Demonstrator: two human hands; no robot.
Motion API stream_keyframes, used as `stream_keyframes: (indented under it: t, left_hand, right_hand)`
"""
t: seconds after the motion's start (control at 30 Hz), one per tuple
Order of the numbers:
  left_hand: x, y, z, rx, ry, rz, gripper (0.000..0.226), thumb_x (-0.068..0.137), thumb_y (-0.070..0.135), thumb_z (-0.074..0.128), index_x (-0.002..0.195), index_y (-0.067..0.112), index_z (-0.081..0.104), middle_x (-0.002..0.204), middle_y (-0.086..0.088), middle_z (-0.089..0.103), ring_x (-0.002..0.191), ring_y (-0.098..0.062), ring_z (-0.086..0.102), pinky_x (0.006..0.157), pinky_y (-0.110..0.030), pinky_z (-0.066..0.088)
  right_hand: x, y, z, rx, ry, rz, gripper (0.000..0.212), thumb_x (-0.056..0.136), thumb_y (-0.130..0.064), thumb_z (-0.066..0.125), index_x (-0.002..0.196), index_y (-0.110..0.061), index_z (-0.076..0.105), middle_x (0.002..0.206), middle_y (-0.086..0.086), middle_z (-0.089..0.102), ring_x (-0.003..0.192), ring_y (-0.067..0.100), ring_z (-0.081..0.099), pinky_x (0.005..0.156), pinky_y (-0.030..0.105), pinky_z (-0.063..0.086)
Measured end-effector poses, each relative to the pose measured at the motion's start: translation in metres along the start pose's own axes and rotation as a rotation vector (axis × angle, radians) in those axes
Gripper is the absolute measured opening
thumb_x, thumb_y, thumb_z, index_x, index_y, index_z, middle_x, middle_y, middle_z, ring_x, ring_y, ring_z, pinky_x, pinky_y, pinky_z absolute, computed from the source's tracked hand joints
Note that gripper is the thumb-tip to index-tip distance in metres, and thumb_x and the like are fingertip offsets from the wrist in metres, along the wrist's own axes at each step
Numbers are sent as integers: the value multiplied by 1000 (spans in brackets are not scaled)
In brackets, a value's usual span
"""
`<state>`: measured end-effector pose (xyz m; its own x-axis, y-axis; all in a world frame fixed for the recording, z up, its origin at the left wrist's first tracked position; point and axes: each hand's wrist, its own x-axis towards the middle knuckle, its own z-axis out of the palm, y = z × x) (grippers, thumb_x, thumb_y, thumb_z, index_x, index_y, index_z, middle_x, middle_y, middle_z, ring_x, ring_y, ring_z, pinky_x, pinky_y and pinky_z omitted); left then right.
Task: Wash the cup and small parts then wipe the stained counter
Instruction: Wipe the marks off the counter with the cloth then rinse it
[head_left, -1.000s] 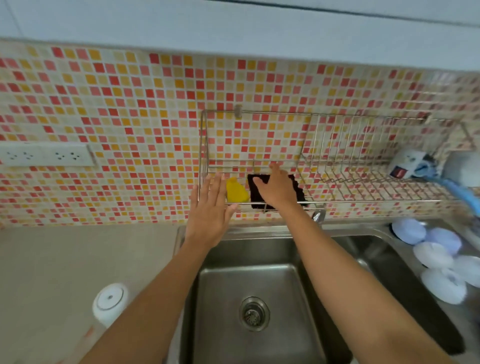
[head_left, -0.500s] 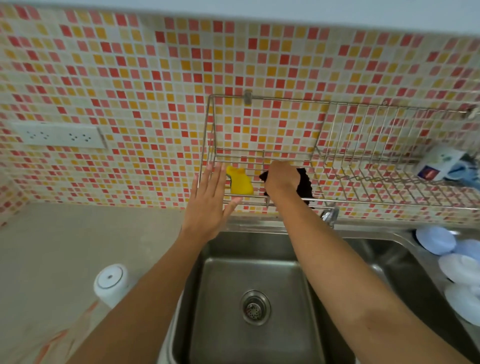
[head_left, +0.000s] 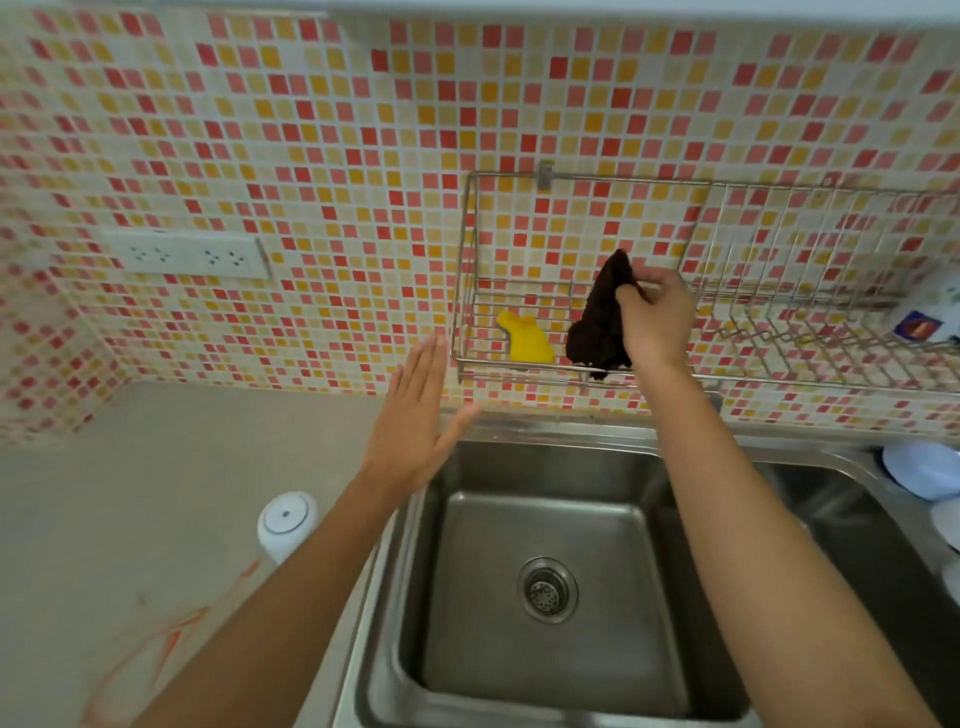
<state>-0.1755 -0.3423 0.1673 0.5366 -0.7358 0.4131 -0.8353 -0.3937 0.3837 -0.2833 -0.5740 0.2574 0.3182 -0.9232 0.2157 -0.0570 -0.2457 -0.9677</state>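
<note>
Stained counter (head_left: 156, 519) beside steel sink (head_left: 545, 519), mosaic wall (head_left: 311, 130)

Dark brown cloth (head_left: 597, 322): bunched, pinched at its top in my right hand (head_left: 655, 322), hanging down with its lower end at the front rail of the wire rack (head_left: 467, 291). White cup (head_left: 284, 522): upright on the counter (head_left: 130, 493), left of the sink (head_left: 550, 571). Counter: beige, with orange-red streaks (head_left: 171, 639) near the cup.
</note>
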Motion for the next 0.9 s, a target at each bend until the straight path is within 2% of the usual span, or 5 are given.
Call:
stream_keyframes:
  t: [0.3,0.5,0.57,0.7,0.9]
  left_hand:
    - [-134,-145,-32,-337,-94,-428,97,76,54,68,150,22,14,157,3,16,144,-15,19,115,-32,19]
    - [-160,-211,-9,-499,-318,-436,114,54,50,88,144,21,24,147,0,35,134,-15,38,114,-37,31]
    - [-166,-227,2,-561,-340,-424,115,52,47,91,143,21,26,141,3,42,130,-13,43,109,-35,36]
    - [-167,-245,14,-653,-336,-415,100,55,31,93,134,28,32,128,14,50,116,-6,51,95,-18,42]
    - [-162,-254,27,-721,-356,-346,92,57,24,92,130,31,36,129,10,52,115,-5,51,93,-14,42]
  right_hand:
    - [-170,-26,30,19,-216,-191,30,82,5,58,100,-18,61,98,-12,66,91,-7,62,78,11,49]
    - [-314,90,93,-415,-351,109,30,87,-10,61,107,-32,59,89,-9,68,79,9,65,74,34,55]
    - [-362,118,114,-563,-476,186,30,91,-21,59,120,-30,57,99,-5,68,84,12,63,78,27,51]
    - [-434,165,146,-954,-582,-152,41,90,-49,47,118,-25,66,111,-2,68,101,19,57,101,43,38]
    - [-446,203,181,-1126,-672,-299,45,95,-32,39,137,-21,51,143,5,49,134,27,43,118,49,9]
